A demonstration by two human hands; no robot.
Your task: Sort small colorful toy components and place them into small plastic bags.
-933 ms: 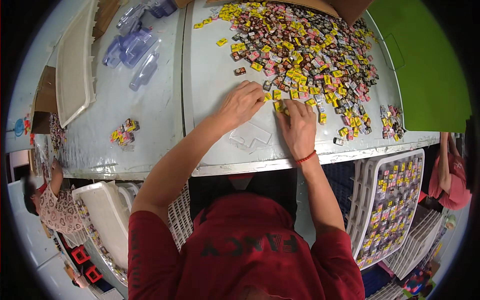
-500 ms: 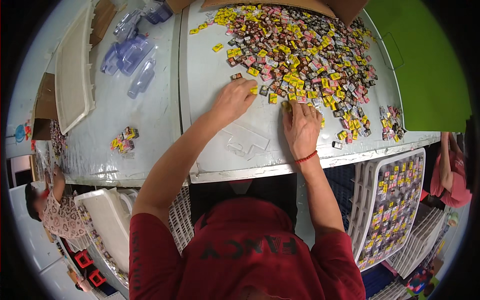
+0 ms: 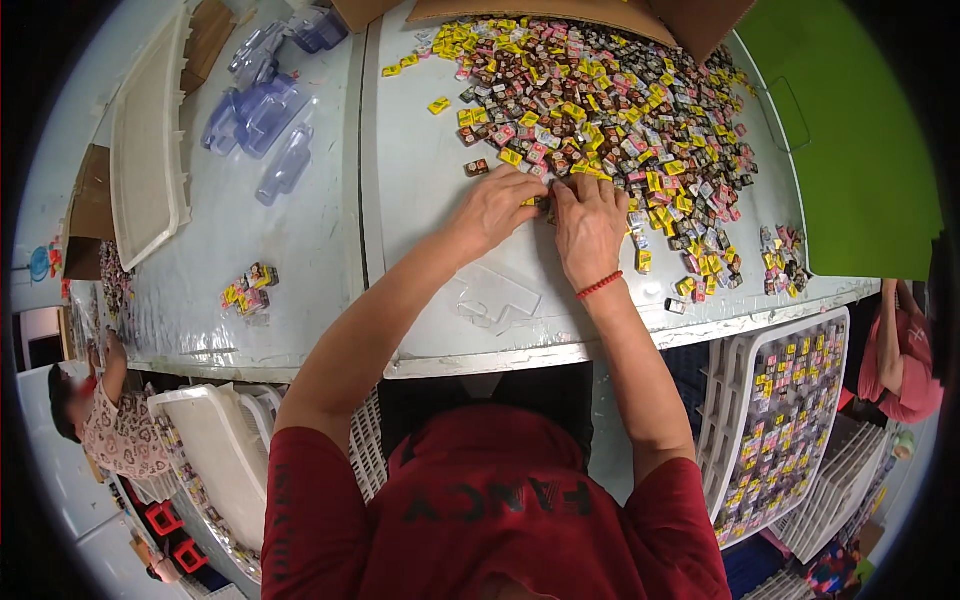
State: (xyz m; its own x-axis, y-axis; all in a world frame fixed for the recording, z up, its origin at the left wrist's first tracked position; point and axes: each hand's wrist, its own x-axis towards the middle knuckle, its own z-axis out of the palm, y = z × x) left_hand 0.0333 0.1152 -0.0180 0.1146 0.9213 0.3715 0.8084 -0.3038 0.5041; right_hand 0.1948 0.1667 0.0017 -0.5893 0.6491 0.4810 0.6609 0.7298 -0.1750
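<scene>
A large heap of tiny boxes (image 3: pixel 600 105) in yellow, brown, pink, black and white covers the far part of the white table. At its near edge my left hand (image 3: pixel 490 212) is closed, with a small yellow box (image 3: pixel 530 201) pinched at its fingertips. My right hand (image 3: pixel 592 228) lies close beside it, fingers bent over the heap's edge and thumb toward the left hand. What those fingers grip, if anything, is hidden. A clear plastic tray (image 3: pixel 490 300) rests on the table below my left hand. One brown box (image 3: pixel 476 168) sits apart, just beyond that hand.
Purple-tinted clear plastic trays (image 3: pixel 265 112) lie at the left, near a small cluster of boxes (image 3: pixel 250 288). An open cardboard box (image 3: pixel 560 12) borders the heap's far side. Filled white crates (image 3: pixel 785 420) stand below the table at the right. Other people work at both sides.
My right hand has moved left and slightly away from me, closing in on the left. The left hand has shifted a little right, still with a yellow box.
</scene>
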